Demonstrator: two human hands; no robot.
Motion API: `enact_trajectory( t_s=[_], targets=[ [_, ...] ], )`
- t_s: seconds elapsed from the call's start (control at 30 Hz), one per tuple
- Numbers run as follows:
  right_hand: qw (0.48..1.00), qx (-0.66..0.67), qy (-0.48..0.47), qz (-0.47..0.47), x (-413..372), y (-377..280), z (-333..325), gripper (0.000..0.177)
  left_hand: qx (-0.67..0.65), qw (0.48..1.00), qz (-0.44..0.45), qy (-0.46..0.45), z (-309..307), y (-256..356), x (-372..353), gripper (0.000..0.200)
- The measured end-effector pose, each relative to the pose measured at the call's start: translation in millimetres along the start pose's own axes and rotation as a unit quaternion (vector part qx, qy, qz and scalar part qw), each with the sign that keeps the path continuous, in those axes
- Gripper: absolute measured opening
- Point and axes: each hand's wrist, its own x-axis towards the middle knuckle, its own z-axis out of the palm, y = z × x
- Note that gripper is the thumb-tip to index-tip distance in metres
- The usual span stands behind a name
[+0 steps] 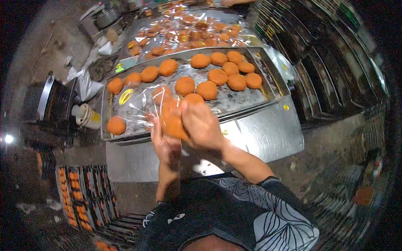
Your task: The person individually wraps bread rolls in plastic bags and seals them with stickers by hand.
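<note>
Left hand (165,144) and right hand (203,125) clasp bun (172,119); lengthwise toward tray (259,106).

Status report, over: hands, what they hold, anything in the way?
Both hands shut, left hand and right hand, on one orange bun in clear wrap. Held over metal tray of loose buns. Nothing blocking the hands.
</note>
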Motion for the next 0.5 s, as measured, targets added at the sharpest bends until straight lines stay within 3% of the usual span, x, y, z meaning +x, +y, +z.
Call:
enact_trajectory(
  t_s=[0.03, 0.07, 0.13, 0.2, 0.23, 0.27, 0.3, 0.33, 0.37, 0.4, 0.43, 0.47, 0.5],
  targets=[
    [1.0, 0.009, -0.012, 0.015, -15.2, -5.7, 5.2, 0.056, 0.11, 0.993, 0.044, 0.004, 7.5, -1.4, -7.8, 0.046],
    [0.999, 0.018, -0.023, 0.026, -28.7, -11.3, 9.8, 0.06, 0.114, 0.993, 0.035, -0.007, 5.2, -8.5, -11.8, 0.046],
    [0.995, 0.041, 0.03, 0.087, -24.5, -15.3, 19.8, 0.058, -0.062, 0.998, 0.003, -0.003, 2.7, -29.0, -17.2, 0.051],
    [0.981, 0.061, -0.023, 0.184, -14.9, -19.2, 23.7, 0.056, -0.043, 0.999, 0.004, 0.006, -5.5, -39.9, -12.7, 0.055],
    [0.963, 0.205, -0.032, 0.171, -29.1, -13.2, 19.4, 0.058, -0.163, 0.972, -0.109, -0.13, -20.0, -33.1, -5.5, 0.053],
    [0.963, 0.207, -0.031, 0.166, -43.9, -13.7, 19.0, 0.058, -0.117, 0.981, -0.154, 0.003, -28.6, -36.1, -7.1, 0.049],
    [0.958, 0.14, 0.006, 0.25, -59.1, -14.7, 18.9, 0.051, -0.077, 0.967, -0.201, 0.135, -24.2, -34.6, -9.4, 0.046],
    [0.941, 0.069, 0.043, 0.327, -69.8, -6.9, 16.9, 0.044, -0.191, 0.952, -0.232, -0.062, -64.7, -65.0, -1.9, 0.043],
    [0.91, 0.171, -0.059, 0.372, -76.0, 10.3, 12.8, 0.03, -0.005, 0.976, -0.216, 0.024, -58.7, -70.9, -15.9, 0.041],
    [0.855, 0.271, -0.155, 0.413, -77.4, 29.9, 11.1, 0.022, 0.182, 0.95, -0.231, 0.11, -52.3, -76.6, -29.8, 0.038],
    [0.884, 0.227, -0.08, 0.401, -71.9, 53.8, 12.5, 0.018, 0.253, 0.954, -0.155, -0.036, -60.4, -90.2, -32.9, 0.033],
    [0.906, 0.179, -0.002, 0.383, -56.1, 85.1, 13.0, 0.019, 0.507, 0.835, -0.069, -0.203, -87.1, -105.5, -29.2, 0.028],
    [0.929, 0.057, -0.001, 0.366, -18.3, 109.7, -1.5, 0.019, 0.486, 0.84, -0.146, -0.19, -111.1, -137.7, -24.1, 0.028]
  ],
)
